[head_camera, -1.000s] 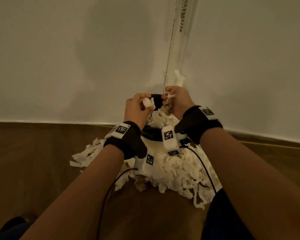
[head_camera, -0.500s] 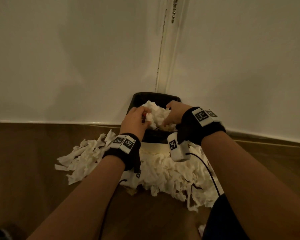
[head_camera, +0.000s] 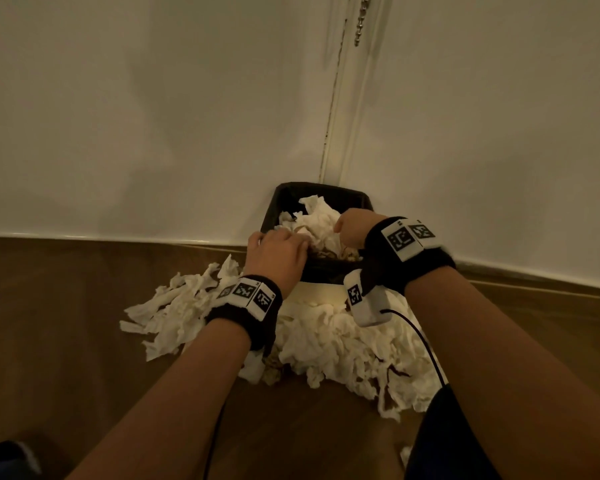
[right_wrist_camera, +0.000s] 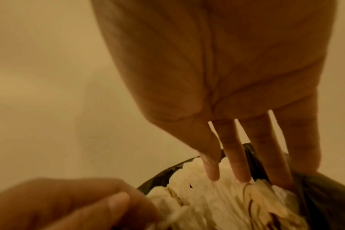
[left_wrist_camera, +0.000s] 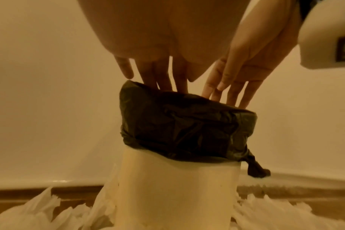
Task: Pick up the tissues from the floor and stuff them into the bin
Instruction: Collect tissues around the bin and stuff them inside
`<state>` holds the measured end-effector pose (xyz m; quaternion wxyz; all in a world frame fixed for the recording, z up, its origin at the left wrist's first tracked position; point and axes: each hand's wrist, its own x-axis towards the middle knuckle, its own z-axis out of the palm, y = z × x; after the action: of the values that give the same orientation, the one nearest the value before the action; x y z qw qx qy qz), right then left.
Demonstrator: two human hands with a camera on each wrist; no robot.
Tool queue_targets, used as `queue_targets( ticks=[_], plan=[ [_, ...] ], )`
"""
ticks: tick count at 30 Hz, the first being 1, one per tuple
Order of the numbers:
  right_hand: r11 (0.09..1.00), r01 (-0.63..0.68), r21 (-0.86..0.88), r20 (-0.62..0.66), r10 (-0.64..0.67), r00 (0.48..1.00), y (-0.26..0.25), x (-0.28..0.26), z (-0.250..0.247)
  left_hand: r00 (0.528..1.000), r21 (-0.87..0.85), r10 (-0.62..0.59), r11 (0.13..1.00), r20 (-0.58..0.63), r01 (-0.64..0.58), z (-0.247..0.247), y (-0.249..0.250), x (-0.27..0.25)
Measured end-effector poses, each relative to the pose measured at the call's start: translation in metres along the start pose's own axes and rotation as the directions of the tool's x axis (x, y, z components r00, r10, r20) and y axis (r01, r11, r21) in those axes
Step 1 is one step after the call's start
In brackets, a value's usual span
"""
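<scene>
My flat-fingered left hand (head_camera: 278, 252) and right hand (head_camera: 352, 227) now press tissues (head_camera: 317, 223) deeper into the upright bin (left_wrist_camera: 179, 179).

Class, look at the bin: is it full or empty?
Full. White tissues are heaped up to the rim of the bin, above its black liner, and both hands press down on them.
</scene>
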<state>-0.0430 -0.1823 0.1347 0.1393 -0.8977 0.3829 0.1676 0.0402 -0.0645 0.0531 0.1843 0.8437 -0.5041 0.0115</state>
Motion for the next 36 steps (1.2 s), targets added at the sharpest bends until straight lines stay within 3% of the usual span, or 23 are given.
queue_targets(
  ticks=[4,7,10,16,20,24,28,33,36],
  plan=[
    [0.998,0.021,0.067,-0.237,-0.004,0.971,-0.005,-0.003,0.0,0.97,-0.253,-0.174,0.959,-0.172,0.128,-0.007,-0.019,-0.013],
    [0.973,0.179,0.146,-0.421,-0.102,0.901,-0.02,-0.011,0.005,0.943,-0.315,-0.266,0.929,-0.197,0.196,-0.007,-0.038,-0.028],
    [0.935,0.293,0.201,-0.465,-0.172,0.869,-0.04,-0.02,0.015,0.923,-0.365,-0.318,0.903,-0.216,0.225,-0.001,-0.06,-0.047],
    [0.902,0.411,0.13,-0.369,-0.341,0.865,-0.072,-0.029,0.052,0.898,-0.389,-0.438,0.834,-0.04,0.39,0.023,-0.094,-0.086],
    [0.926,0.348,0.143,-0.114,-0.334,0.936,-0.083,-0.023,0.093,0.863,-0.31,-0.492,0.807,0.118,0.503,0.04,-0.11,-0.113],
    [0.959,0.272,0.082,0.104,-0.28,0.954,-0.082,-0.02,0.142,0.84,-0.263,-0.495,0.799,0.221,0.54,0.054,-0.112,-0.133],
    [0.961,0.275,0.04,0.173,-0.278,0.945,-0.068,-0.017,0.179,0.842,-0.234,-0.454,0.82,0.292,0.523,0.067,-0.094,-0.143],
    [0.961,0.273,-0.049,0.132,-0.265,0.955,-0.065,-0.005,0.208,0.908,-0.101,-0.36,0.916,0.216,0.387,0.078,-0.081,-0.14],
    [0.965,0.259,-0.043,0.154,-0.25,0.956,-0.065,-0.002,0.224,0.921,-0.064,-0.285,0.948,0.265,0.312,0.084,-0.077,-0.134]
  ],
)
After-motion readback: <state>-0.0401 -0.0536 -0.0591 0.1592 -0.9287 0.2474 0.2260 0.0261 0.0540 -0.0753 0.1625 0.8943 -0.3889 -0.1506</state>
